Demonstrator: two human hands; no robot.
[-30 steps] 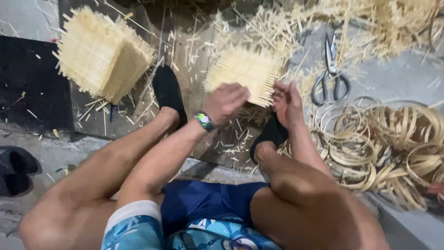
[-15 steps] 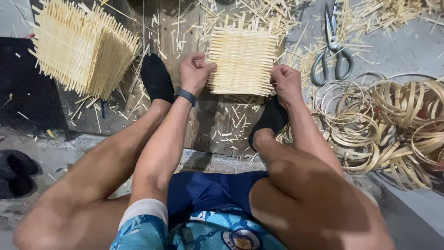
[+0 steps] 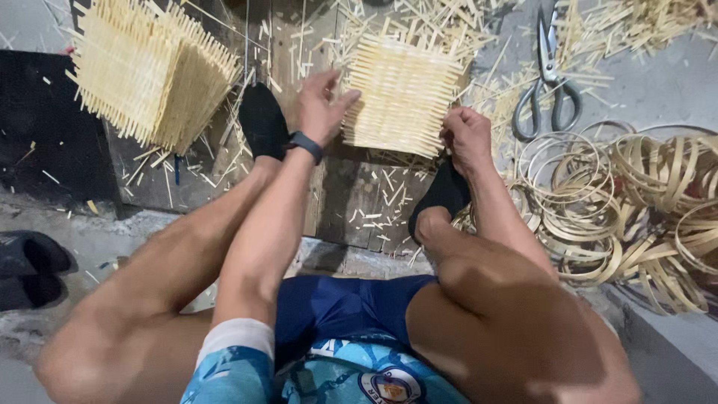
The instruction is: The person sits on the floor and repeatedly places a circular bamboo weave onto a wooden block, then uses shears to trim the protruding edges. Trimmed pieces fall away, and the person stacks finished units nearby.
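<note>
Since a moment ago we have pushed the small woven panel [image 3: 404,93] farther out on the wooden board [image 3: 351,202] and squared it between our feet, so it now lies flat and steady for handling. Our left hand [image 3: 318,108] has opened, fingers spread apart, touching the panel's left edge. Our right hand [image 3: 467,138] is curled together at the lower right corner (whether it pinches a strip there, we cannot tell). A stack of finished panels [image 3: 146,75] stands to the left; scissors [image 3: 550,82] and coiled strips [image 3: 636,194] lie to the right.
</note>
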